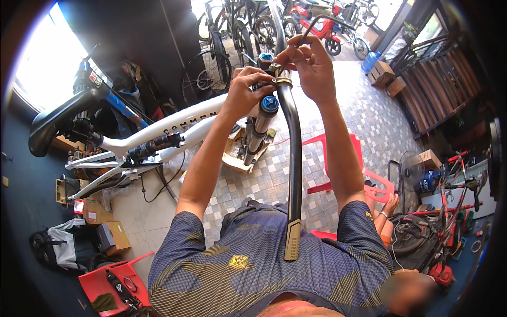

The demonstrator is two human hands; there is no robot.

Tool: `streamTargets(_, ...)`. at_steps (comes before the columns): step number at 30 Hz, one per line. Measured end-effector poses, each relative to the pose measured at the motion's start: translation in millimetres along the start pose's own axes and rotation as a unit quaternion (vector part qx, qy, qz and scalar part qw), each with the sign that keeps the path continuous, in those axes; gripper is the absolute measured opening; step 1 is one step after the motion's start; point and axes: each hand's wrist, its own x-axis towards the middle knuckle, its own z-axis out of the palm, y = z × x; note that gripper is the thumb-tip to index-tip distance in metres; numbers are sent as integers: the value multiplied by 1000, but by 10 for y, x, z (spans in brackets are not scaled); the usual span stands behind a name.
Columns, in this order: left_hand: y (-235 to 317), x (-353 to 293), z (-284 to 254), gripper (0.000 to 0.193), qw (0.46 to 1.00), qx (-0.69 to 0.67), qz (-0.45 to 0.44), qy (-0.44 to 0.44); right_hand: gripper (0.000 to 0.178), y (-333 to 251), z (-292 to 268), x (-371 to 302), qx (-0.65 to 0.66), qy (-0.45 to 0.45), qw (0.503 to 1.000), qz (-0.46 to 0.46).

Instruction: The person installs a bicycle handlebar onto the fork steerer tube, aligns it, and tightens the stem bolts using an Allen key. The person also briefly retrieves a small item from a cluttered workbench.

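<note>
A black handlebar (293, 153) runs lengthwise before me, its near end close to my shirt. Its middle sits in a bronze-coloured stem clamp (283, 82) with small bolts. My left hand (244, 90) is closed, fingertips gripping the clamp from the left. On the other side, my right hand (315, 71) pinches a long black hex key (332, 19), whose bent arm sticks up and away to the right. The key's working tip is hidden behind my fingers near the clamp. Below the clamp are a suspension fork's blue top caps (269, 103) and silver leg (257, 134).
A white bike frame (158, 127) with a black saddle (58, 119) extends left. A red plastic chair (354, 164) stands right, beside a seated person. Another red chair (113, 282) holds parts at lower left. Several bikes (243, 39) line the back; cardboard boxes (381, 74) stand far right.
</note>
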Motion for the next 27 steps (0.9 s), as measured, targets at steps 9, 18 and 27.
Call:
streamTargets(9,2,-43,92,24,998,-52,-16,38,14,235,6,-39,-6,-30,998,63)
streamTargets(18,14,-63,112,24,997,-44,-21,53,13,71,-39,-27,-104,-21,994,-5)
streamTargets(27,53,-62,151,17,998,-6,-18,57,8,273,-29,-119,-58,-36,997,46)
